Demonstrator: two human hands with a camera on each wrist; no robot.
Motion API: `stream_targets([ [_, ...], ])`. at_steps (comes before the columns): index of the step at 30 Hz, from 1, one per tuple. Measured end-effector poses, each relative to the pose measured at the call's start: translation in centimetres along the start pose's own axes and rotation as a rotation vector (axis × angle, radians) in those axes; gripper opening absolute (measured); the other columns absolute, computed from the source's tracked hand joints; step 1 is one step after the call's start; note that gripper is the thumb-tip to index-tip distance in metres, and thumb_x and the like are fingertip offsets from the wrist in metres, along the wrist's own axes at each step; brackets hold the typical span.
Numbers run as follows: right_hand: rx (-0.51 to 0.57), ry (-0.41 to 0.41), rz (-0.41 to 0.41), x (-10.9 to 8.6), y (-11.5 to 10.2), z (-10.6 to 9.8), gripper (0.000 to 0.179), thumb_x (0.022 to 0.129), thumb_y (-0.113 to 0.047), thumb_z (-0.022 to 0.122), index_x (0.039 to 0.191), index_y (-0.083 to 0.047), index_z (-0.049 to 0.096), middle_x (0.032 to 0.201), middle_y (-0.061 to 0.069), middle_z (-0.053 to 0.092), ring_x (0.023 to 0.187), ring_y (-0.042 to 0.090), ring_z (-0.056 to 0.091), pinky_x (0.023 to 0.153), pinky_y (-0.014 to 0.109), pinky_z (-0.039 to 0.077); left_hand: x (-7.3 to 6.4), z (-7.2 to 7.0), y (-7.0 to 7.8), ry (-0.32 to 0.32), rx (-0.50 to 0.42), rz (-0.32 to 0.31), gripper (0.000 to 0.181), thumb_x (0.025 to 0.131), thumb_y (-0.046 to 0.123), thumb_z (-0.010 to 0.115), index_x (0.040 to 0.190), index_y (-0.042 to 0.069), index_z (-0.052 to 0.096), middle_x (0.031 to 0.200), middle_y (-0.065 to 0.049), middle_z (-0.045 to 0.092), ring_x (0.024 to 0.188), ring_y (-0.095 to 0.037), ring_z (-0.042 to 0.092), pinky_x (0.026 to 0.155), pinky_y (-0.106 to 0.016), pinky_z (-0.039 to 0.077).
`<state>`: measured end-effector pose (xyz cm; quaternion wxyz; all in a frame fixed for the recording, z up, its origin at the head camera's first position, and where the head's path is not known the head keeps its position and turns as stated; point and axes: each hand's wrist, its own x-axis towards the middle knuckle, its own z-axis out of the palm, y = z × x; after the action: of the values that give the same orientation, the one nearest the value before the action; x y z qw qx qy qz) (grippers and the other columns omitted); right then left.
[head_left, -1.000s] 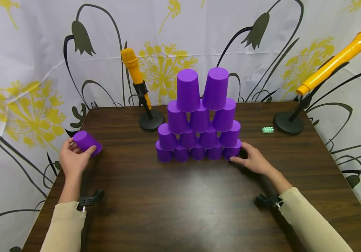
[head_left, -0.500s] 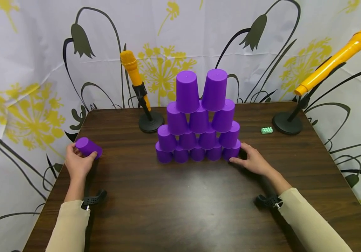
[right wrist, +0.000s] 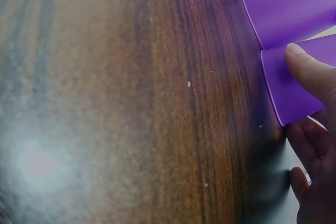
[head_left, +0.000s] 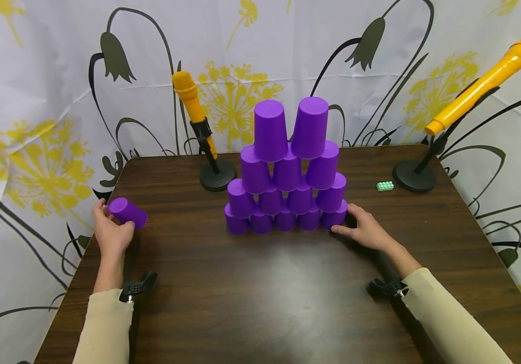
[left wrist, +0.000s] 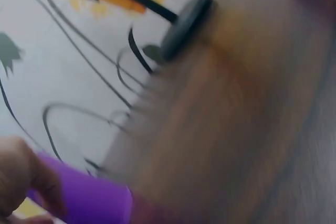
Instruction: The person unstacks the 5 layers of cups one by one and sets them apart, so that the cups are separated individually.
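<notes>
And the left hand (head_left: 112, 235) shifts slightly inward and nearer the person than a second ago, bringing the loose purple cup (head_left: 129, 213) along; the cup tips closer to level, and the thumb slips back from its rim!

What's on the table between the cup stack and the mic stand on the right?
One small green toy brick, apart from both the cup stack and the mic stand. Head view shows it.

Your head cam looks forward-down at the tabletop (head_left: 260, 298); wrist cams close: left faces far, right down. Head+left share the far-left mic stand (head_left: 218, 176); head+right, right base cups (right wrist: 294, 14).
</notes>
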<state>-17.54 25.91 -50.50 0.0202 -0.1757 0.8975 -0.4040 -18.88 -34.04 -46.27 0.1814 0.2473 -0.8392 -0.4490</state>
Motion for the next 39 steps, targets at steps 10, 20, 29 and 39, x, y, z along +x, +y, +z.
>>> stream_targets([
  [10, 0.007, -0.013, 0.008, -0.1, 0.0, -0.1, 0.067, 0.084, -0.029, 0.079, 0.14, -0.006, 0.05, 0.134, 0.017, 0.055, 0.127, 0.035, 0.048, 0.104, 0.055, 0.036, -3.9, 0.3, 10.9, 0.296, -0.293, 0.486, 0.08, 0.068, -0.018, 0.039, 0.141, 0.014, 0.044, 0.142, -0.004, 0.042, 0.134, -0.008, 0.033, 0.109, -0.028, 0.028],
  [20, 0.012, -0.015, -0.017, 0.0, 0.1, 0.0, 0.067, 0.085, -0.028, 0.078, 0.141, -0.007, 0.049, 0.134, 0.016, 0.056, 0.128, 0.035, 0.048, 0.104, 0.055, 0.036, -11.7, 2.0, 23.3, -0.219, -0.519, 0.811, 0.052, 0.085, -0.009, 0.058, 0.136, -0.003, 0.048, 0.131, -0.017, 0.055, 0.12, -0.026, 0.055, 0.095, -0.035, 0.049],
  [29, -0.02, -0.011, -0.047, 0.4, 0.1, -0.1, 0.068, 0.085, -0.028, 0.078, 0.143, -0.007, 0.048, 0.133, 0.016, 0.056, 0.127, 0.035, 0.049, 0.104, 0.054, 0.037, -14.0, 5.1, 30.0, -0.593, -0.428, 0.861, 0.071, 0.085, 0.001, 0.071, 0.147, -0.003, 0.035, 0.138, -0.019, 0.049, 0.126, -0.024, 0.051, 0.101, -0.045, 0.045],
  [39, 0.051, -0.012, 0.024, 0.3, -0.5, -0.1, 0.075, 0.084, -0.035, 0.078, 0.146, -0.012, 0.043, 0.139, 0.013, 0.053, 0.13, 0.032, 0.046, 0.106, 0.054, 0.034, -14.2, 7.3, 31.0, -0.673, -0.514, 0.79, 0.071, 0.084, 0.0, 0.073, 0.146, -0.001, 0.038, 0.132, -0.018, 0.052, 0.113, -0.024, 0.056, 0.094, -0.041, 0.049],
])
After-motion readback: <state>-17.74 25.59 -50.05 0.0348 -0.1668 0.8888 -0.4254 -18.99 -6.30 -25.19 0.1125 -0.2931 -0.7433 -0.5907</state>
